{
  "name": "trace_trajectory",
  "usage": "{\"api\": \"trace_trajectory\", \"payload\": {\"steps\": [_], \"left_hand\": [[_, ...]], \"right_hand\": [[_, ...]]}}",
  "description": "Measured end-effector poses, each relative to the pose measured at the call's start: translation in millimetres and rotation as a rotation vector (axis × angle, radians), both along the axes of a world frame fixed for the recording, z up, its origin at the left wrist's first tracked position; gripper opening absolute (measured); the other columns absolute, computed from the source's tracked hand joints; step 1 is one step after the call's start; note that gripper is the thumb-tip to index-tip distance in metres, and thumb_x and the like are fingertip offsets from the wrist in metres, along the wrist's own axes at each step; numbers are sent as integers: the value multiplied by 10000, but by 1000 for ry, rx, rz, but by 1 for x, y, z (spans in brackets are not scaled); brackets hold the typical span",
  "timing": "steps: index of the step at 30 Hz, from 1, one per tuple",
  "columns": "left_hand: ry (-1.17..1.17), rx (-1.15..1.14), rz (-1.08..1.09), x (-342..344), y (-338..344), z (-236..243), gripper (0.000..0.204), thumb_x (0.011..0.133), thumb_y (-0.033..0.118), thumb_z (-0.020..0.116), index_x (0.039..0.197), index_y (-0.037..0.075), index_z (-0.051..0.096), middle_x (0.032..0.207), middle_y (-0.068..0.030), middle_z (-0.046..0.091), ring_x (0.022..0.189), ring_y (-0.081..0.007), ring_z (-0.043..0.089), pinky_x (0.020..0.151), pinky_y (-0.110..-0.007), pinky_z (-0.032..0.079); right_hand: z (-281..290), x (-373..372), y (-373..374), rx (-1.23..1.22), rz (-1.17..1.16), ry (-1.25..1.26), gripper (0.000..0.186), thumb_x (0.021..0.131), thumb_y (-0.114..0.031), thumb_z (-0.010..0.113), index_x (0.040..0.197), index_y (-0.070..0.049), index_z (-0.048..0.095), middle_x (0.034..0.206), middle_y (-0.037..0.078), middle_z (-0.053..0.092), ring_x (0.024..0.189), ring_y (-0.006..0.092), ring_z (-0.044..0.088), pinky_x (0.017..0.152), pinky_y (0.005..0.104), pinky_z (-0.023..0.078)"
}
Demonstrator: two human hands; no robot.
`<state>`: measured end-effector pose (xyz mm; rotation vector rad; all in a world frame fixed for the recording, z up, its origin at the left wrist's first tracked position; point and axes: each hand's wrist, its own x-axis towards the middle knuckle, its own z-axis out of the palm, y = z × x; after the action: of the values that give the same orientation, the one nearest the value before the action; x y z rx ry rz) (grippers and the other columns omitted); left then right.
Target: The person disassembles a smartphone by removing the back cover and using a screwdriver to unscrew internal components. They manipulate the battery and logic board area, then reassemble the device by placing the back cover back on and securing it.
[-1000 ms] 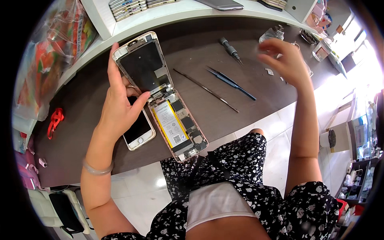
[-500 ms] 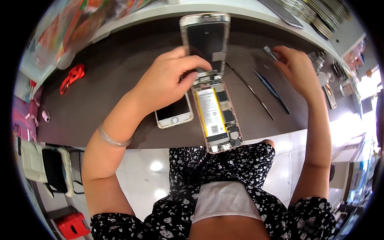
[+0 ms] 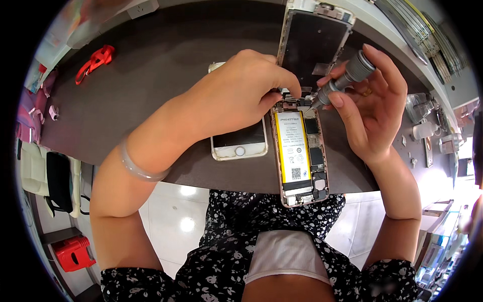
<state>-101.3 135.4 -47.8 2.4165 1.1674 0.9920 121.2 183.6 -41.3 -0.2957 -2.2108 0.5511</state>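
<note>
Dark desk [image 3: 151, 65] is under the opened phone [image 3: 294, 146]; left hand [image 3: 246, 93] curls at its joint, pinch unclear; right hand [image 3: 380, 108] pinches a screwdriver [image 3: 347, 79], seemingly for screw work, which calls for steady aim

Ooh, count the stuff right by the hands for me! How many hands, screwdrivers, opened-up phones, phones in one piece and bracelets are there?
Hands: 2 (left hand, right hand)
Screwdriver: 1
Opened-up phone: 1
Phone in one piece, partly hidden under the left arm: 1
Bracelet: 1
Total: 6
</note>
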Motion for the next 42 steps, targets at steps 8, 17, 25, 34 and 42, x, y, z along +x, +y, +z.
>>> {"api": "trace_trajectory", "payload": {"steps": [8, 17, 25, 34, 42], "left_hand": [[59, 23, 32, -3, -2, -1, 190, 755, -24, 650, 923, 52, 698, 799, -116, 659, 688, -241, 633, 605, -313, 491], [78, -13, 29, -6, 0, 0, 188, 734, 54, 714, 921, 49, 698, 786, -95, 662, 663, -201, 625, 586, -285, 485], [48, -53, 13, -6, -1, 2, 236, 720, 82, 744, 945, 38, 688, 827, -80, 672, 684, -189, 618, 590, -278, 485], [50, -23, -18, -7, 1, 0, 224, 713, 70, 732, 926, 29, 677, 836, -96, 673, 703, -234, 607, 595, -311, 487], [21, -71, -19, -5, 2, -1, 237, 691, 63, 749, 916, 32, 681, 824, -91, 669, 694, -235, 596, 606, -325, 485]], "right_hand": [[-11, -15, 4, 9, 14, 64, 602, 871, 108, 534, 1372, 10, 215, 1085, 210, 526, 964, 248, 611, 702, 266, 565], [-11, -14, 6, 12, -39, 24, 596, 868, 98, 559, 1364, 16, 237, 1083, 189, 535, 975, 227, 609, 694, 238, 555], [-11, -18, 4, 62, -94, 26, 614, 849, 79, 610, 1352, 13, 265, 1077, 173, 551, 961, 205, 617, 692, 235, 568], [-8, -23, 5, 237, -173, 3, 688, 750, 21, 755, 1312, 6, 357, 1052, 142, 602, 920, 153, 625, 707, 240, 554], [3, -16, -4, 79, -44, -52, 649, 780, 47, 691, 1320, 4, 333, 1105, 184, 633, 955, 167, 614, 815, 276, 501]]}}
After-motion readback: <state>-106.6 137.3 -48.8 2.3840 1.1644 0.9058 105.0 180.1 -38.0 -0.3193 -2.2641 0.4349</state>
